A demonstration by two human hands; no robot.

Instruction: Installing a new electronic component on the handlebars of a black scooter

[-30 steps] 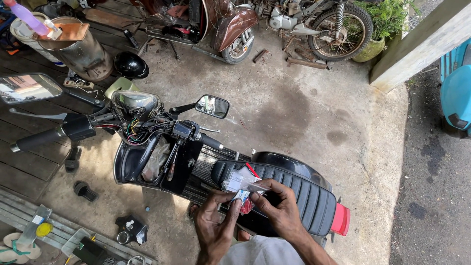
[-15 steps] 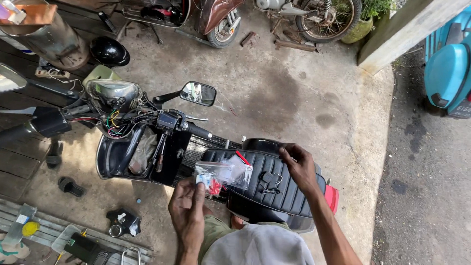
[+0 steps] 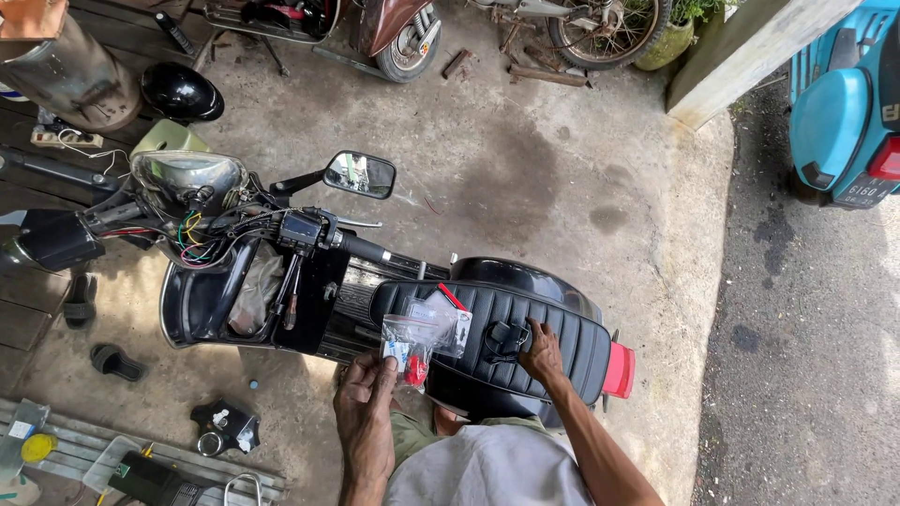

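Item: black scooter (image 3: 281,300), parked on stained concrete, headlight cowl open with coloured wiring (image 3: 192,239) exposed; one round mirror (image 3: 360,175) on its stalk.

Item: clear plastic parts bags (image 3: 422,333), small, with red and white pieces inside. Location: front edge of the ribbed black seat (image 3: 562,337), partly lifted. Held by the left hand (image 3: 367,412), fingers pinched together on the lower bag.

Item: small black wired component (image 3: 503,339), lying on the seat. The right hand (image 3: 542,354) rests on it, fingertips closed down onto it; whether it is truly gripped, I cannot tell.

Change noted: a second ago both hands worked together on the bags; half a second ago the right hand was spread on the seat further back. It has now come forward to the black part, while the left alone keeps the bags. In my judgement the bag has been opened or set aside and attention has passed to the wired piece.

Surroundings: black helmet (image 3: 181,91), loose sandals (image 3: 117,361), a blue scooter (image 3: 844,112) at the right edge.
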